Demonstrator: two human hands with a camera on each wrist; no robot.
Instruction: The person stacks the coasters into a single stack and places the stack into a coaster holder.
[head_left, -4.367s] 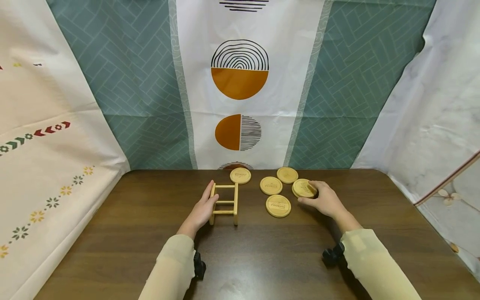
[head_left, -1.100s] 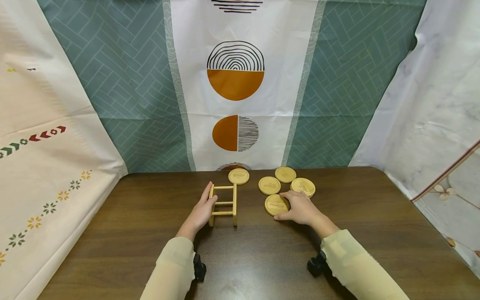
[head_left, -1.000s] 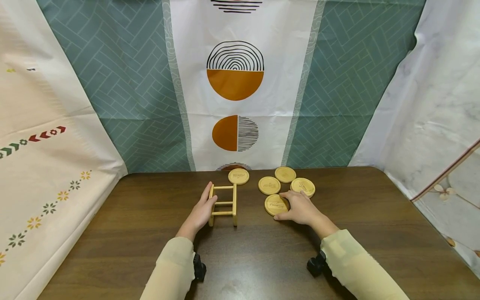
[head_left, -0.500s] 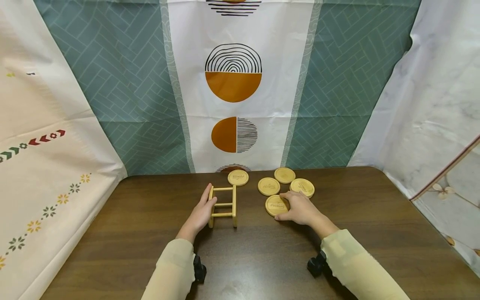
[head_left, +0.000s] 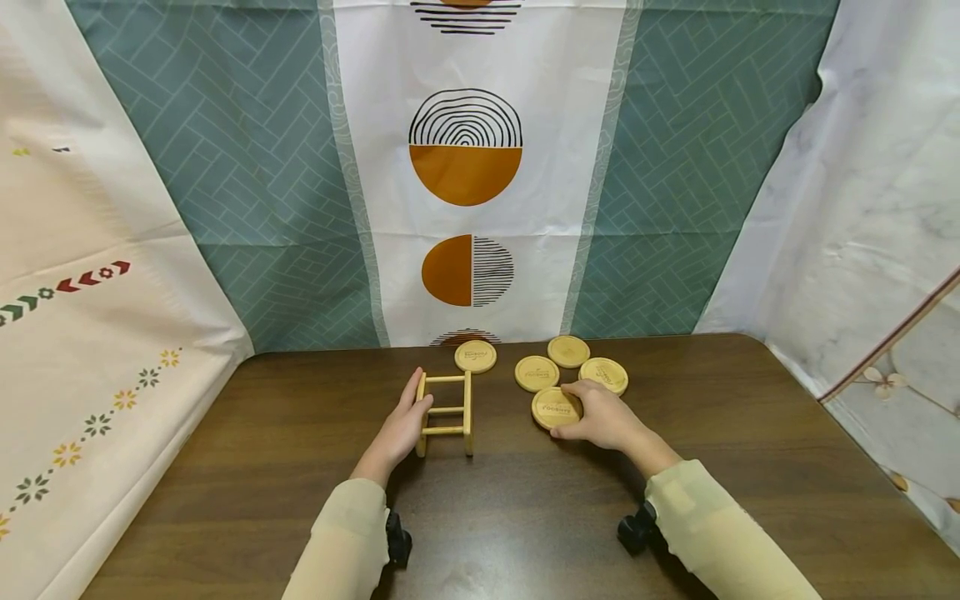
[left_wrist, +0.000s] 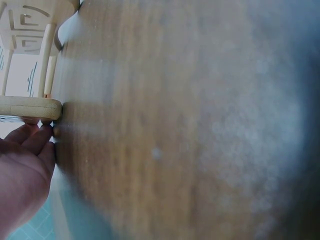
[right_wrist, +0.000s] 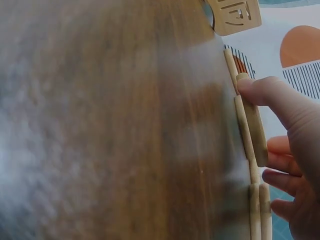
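Observation:
With thumb and fingers on opposite edges, my right hand (head_left: 603, 415) pinches a round wooden coaster (head_left: 555, 408) with lettering on its face. In the right wrist view this coaster (right_wrist: 254, 122) is tilted and raised a little above the coasters behind it. My left hand (head_left: 400, 425) grips the left side of a small wooden coaster rack (head_left: 468, 412), its thumb over the top edge. The rack stands on the table and its slot is bare. Cut-out patterned side panels (left_wrist: 27, 25) and thin rods show in the left wrist view.
Behind the held coaster lie more coasters: one (head_left: 537, 373) in the middle, one (head_left: 568, 352) farther back, and a stacked pair (head_left: 604, 376) to the right. Another coaster (head_left: 476, 357) lies behind the rack. A patterned cloth (head_left: 465, 275) hangs at the dark wooden table's (head_left: 510, 517) back edge.
My right hand has moved left and nearer, from the stacked pair to the front coaster, and has just raised it slightly. My left hand keeps its grip on the rack.

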